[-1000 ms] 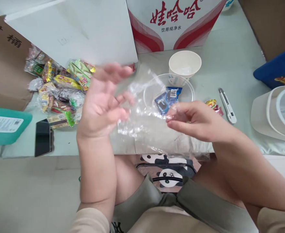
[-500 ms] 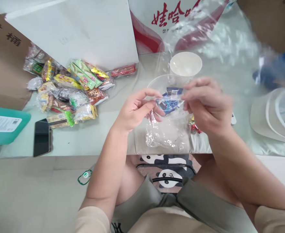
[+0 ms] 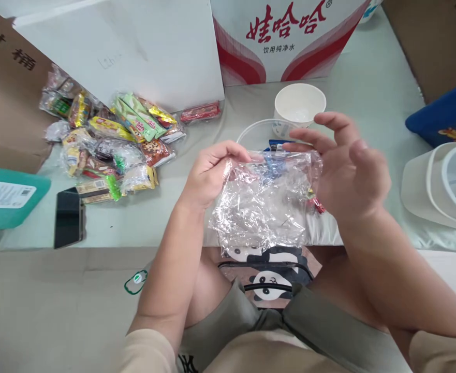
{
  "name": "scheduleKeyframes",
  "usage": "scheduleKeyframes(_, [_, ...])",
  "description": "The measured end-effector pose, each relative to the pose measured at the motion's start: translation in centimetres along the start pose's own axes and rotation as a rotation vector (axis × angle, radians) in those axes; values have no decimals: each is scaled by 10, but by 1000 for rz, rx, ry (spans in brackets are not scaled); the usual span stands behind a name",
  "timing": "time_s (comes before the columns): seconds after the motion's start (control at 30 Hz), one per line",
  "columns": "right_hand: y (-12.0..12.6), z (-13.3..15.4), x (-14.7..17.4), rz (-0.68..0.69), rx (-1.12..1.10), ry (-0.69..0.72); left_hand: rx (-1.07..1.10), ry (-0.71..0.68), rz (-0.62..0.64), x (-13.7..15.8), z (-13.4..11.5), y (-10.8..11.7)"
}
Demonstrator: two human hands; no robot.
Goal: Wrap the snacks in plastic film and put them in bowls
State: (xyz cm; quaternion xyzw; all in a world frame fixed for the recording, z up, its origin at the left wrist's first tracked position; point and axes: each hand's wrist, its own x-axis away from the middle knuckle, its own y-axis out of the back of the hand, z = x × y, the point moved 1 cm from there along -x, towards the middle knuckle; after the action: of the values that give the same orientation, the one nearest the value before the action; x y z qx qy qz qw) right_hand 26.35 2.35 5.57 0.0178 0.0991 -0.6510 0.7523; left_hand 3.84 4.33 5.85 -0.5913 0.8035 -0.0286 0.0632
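A crinkled clear plastic bag [image 3: 261, 217] hangs in front of me over the table edge. My left hand [image 3: 212, 173] pinches its top left corner between thumb and fingers. At the bag's right side is my right hand [image 3: 352, 160], palm turned up and fingers spread, with nothing gripped in it. Behind the bag, a round clear container [image 3: 251, 126] shows its rim, and a blue packet [image 3: 277, 144] lies there, mostly covered. A white paper bowl [image 3: 299, 103] stands just beyond. Red and yellow wrappers [image 3: 315, 202] peek out below my right hand.
Wrapped snacks [image 3: 115, 140] lie piled at the left, near a phone [image 3: 68, 217] and a green jug [image 3: 12, 199]. White cartons [image 3: 127, 52] stand behind. White tubs [image 3: 425, 181] and a blue bag [image 3: 443, 116] are at the right.
My right hand has let go of the bag's edge, opened and moved slightly right. The bag now hangs lower from my left hand. Blurred clear film at the upper right is gone.
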Motion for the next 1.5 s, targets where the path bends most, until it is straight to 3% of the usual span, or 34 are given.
scheduleKeyframes(0.07, [-3,4,2,68,36,-60,15,32,-15,1,-1,-2])
scheduleKeyframes(0.17, [-10,6,3,65,133,-115,-5,106,-67,0,0,-4])
scheduleKeyframes(0.33, [-12,2,-2,-69,200,-199,-17,221,-174,-5,4,1])
scheduleKeyframes(0.47, [-13,0,-2,-204,90,-163,96,304,-68,-4,1,6])
scheduleKeyframes(0.57, [-13,-3,-1,-221,98,-154,98,306,106,0,-2,1])
scheduleKeyframes(0.63, [-12,-5,-2,-228,46,-138,55,303,146,1,0,-3])
scheduleKeyframes(0.7, [-10,-8,-3,-196,-64,-126,27,282,97,0,3,-5])
scheduleKeyframes(0.77, [-10,-8,-4,-80,-141,-156,27,209,13,-2,5,-5])
scheduleKeyframes(0.83, [-13,-5,-3,54,-111,-199,39,137,-28,-3,6,-4])
scheduleKeyframes(0.9, [-17,-1,-1,109,-30,-192,44,120,7,-3,5,-3])
scheduleKeyframes(1.03, [-20,4,2,81,30,-217,-55,180,129,-1,3,-1])
scheduleKeyframes(1.17, [-15,0,2,51,36,-262,-135,178,100,-1,-3,4])
scheduleKeyframes(1.4, [-14,-7,1,-77,112,-155,-66,110,1,-4,-1,7])
scheduleKeyframes(1.5, [-16,-11,2,-85,76,-137,-2,111,69,-4,2,2])
